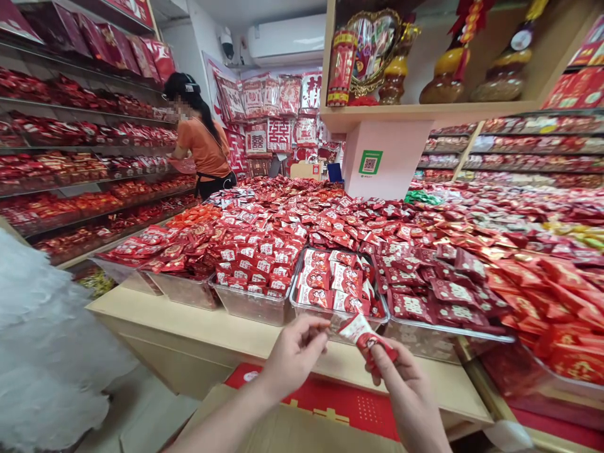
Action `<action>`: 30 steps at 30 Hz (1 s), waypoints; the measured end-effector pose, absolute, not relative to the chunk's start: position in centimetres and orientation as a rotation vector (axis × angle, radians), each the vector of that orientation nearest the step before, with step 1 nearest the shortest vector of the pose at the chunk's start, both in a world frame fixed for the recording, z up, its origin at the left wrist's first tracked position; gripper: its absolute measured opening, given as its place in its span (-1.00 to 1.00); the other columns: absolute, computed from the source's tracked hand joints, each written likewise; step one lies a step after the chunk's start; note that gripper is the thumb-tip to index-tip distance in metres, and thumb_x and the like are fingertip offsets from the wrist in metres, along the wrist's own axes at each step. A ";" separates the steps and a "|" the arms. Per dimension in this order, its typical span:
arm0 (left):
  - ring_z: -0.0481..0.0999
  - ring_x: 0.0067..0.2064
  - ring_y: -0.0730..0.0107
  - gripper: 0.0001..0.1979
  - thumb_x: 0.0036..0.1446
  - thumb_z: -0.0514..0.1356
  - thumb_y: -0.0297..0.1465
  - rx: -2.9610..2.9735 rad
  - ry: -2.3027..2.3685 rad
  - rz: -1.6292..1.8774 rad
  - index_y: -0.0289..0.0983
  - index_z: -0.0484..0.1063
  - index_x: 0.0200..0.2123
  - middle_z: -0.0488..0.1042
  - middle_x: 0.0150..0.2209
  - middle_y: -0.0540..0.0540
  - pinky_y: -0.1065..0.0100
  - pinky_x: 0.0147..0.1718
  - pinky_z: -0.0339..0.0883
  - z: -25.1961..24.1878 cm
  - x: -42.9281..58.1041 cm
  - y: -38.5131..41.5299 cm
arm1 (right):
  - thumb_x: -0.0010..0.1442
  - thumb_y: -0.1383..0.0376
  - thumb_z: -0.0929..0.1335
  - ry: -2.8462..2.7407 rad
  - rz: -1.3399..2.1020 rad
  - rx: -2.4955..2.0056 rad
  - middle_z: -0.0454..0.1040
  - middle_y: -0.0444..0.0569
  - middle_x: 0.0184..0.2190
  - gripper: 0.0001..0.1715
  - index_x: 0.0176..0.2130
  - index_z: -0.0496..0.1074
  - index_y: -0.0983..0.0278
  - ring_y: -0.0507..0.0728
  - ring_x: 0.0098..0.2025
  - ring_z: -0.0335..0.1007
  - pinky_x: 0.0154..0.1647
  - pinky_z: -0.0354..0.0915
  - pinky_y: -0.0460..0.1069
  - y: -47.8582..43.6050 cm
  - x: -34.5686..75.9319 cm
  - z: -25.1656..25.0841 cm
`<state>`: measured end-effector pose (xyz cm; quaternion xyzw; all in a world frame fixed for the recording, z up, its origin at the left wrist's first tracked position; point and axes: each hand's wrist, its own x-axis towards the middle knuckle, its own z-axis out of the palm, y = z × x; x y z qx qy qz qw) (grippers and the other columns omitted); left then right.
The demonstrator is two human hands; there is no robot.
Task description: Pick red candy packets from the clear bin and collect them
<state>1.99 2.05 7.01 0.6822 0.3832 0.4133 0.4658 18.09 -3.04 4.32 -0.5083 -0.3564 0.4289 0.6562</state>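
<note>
A red and white wrapped packet (359, 332) is pinched between the thumb and fingers of my right hand (401, 371), over the front edge of the wooden counter (189, 318). Left of it, my left hand (298, 352) has its fingers curled, thumb near the fingertips; whether anything small is between them is not clear. Just beyond both hands stands a clear bin (302, 307) with similar red and white packets (348, 280) laid in rows. Dark red packets (410, 306) fill the bin to its right.
More bins of red packets (255, 261) spread across the counter. A person in an orange top (207, 148) stands at the left shelves (70, 182). A white fluffy item (51, 340) is at the lower left. A wooden cabinet (438, 112) hangs above; a red box (349, 409) lies below my hands.
</note>
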 end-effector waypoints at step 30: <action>0.36 -0.17 0.32 -0.78 0.02 0.01 -0.33 2.713 1.439 0.452 -0.14 0.41 -0.29 0.45 -0.27 -0.04 0.34 -0.18 0.19 11.1 8.0 15.4 | -0.04 0.47 0.25 -2.197 0.061 -1.921 0.46 -0.03 -0.24 -0.66 -0.21 0.38 0.29 0.08 -0.22 0.34 -0.31 0.18 -0.15 17.0 23.3 12.4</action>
